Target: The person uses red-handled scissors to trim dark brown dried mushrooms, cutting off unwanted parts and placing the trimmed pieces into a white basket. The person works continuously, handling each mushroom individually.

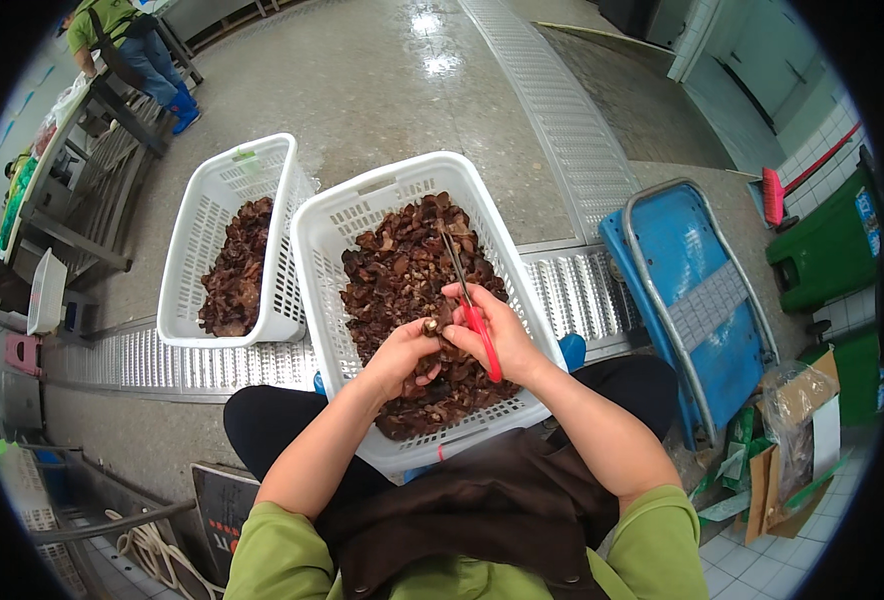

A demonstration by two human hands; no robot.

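Note:
A white plastic basket (pixel 479 187) stands between my knees, holding a heap of dark brown wood ear mushrooms (pixel 397 262). Over the heap, my left hand (pixel 406 352) pinches one piece of wood ear mushroom (pixel 432 325) between thumb and fingers. My right hand (pixel 498 334) grips a pair of scissors (pixel 479 330) with red handles, their metal blades pointing away from me over the basket. The right thumb and fingertips meet the same piece beside the left hand. Left of this basket, a second white basket (pixel 179 225) contains more wood ear mushrooms (pixel 241 270).
A blue platform trolley (pixel 682 300) stands on edge at the right, with flattened cardboard (pixel 794 450) nearby. Green wheeled bins (pixel 824 240) line the right wall. Metal drain grating (pixel 554 127) crosses the floor. At upper left, a person (pixel 127 45) stands by a metal table (pixel 112 97).

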